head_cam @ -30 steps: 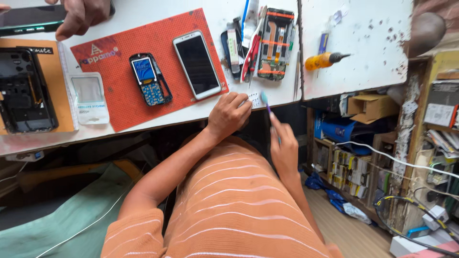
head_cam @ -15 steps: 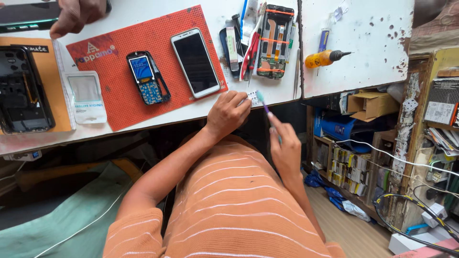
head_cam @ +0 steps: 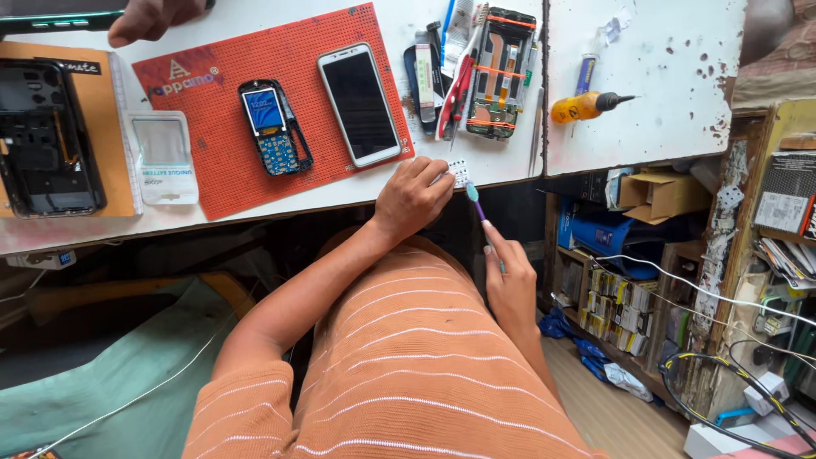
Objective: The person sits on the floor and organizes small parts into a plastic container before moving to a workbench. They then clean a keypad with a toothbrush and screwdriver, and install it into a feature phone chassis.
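Note:
My left hand (head_cam: 414, 197) rests at the front edge of the white table (head_cam: 646, 102) and pinches a small white keypad piece (head_cam: 459, 172). My right hand (head_cam: 510, 285), lower and over my lap, is closed on a toothbrush (head_cam: 478, 208) with a purple handle. The toothbrush's light-blue head points up and almost touches the keypad piece. On the red mat (head_cam: 212, 174) lie a small button phone (head_cam: 272, 127) with its front cover off and a white smartphone (head_cam: 359, 104), face up.
An opened phone chassis (head_cam: 501, 72), tweezers and tools lie right of the mat, beside a yellow bottle (head_cam: 582, 106). A black phone shell (head_cam: 42, 140) sits on an orange pad. Another person's hand (head_cam: 157, 17) rests at the far edge. Shelves with boxes (head_cam: 659, 191) and cables stand at right.
My hands stay at the table edge with the brush head by the keypad piece. The other person's hand at the top has shifted slightly.

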`<state>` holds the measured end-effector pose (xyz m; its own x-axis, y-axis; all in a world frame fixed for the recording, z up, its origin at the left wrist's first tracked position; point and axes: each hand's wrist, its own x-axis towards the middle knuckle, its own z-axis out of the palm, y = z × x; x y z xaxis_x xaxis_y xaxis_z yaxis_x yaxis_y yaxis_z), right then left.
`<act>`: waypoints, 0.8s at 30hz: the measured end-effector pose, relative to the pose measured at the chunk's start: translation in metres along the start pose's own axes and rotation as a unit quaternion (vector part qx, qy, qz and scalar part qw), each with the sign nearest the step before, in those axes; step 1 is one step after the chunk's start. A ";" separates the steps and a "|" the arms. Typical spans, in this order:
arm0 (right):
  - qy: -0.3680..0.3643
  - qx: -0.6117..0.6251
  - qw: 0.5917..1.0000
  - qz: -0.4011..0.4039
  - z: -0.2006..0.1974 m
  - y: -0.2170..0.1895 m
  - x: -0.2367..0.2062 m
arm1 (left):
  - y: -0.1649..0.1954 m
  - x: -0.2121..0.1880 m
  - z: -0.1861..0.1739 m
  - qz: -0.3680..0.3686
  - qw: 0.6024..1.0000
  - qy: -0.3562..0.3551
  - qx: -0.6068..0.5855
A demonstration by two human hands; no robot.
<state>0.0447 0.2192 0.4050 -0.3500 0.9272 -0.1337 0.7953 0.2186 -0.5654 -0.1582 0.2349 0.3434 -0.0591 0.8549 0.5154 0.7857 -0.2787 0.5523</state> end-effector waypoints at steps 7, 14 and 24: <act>0.028 0.008 0.998 -0.049 0.012 -0.010 0.043 | 0.001 0.001 -0.003 0.004 1.000 -0.010 -0.007; 0.047 0.017 0.996 -0.074 0.008 -0.003 0.027 | 0.002 0.003 -0.004 0.011 1.000 -0.001 0.010; 0.044 0.005 0.998 -0.043 0.009 0.000 0.032 | 0.003 0.004 -0.006 0.012 1.000 -0.008 0.005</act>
<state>0.0292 0.2463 0.3929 -0.3714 0.9284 -0.0119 0.7587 0.2961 -0.5803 -0.1599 0.2344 0.3512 -0.0297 0.8547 0.5183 0.7923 -0.2960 0.5335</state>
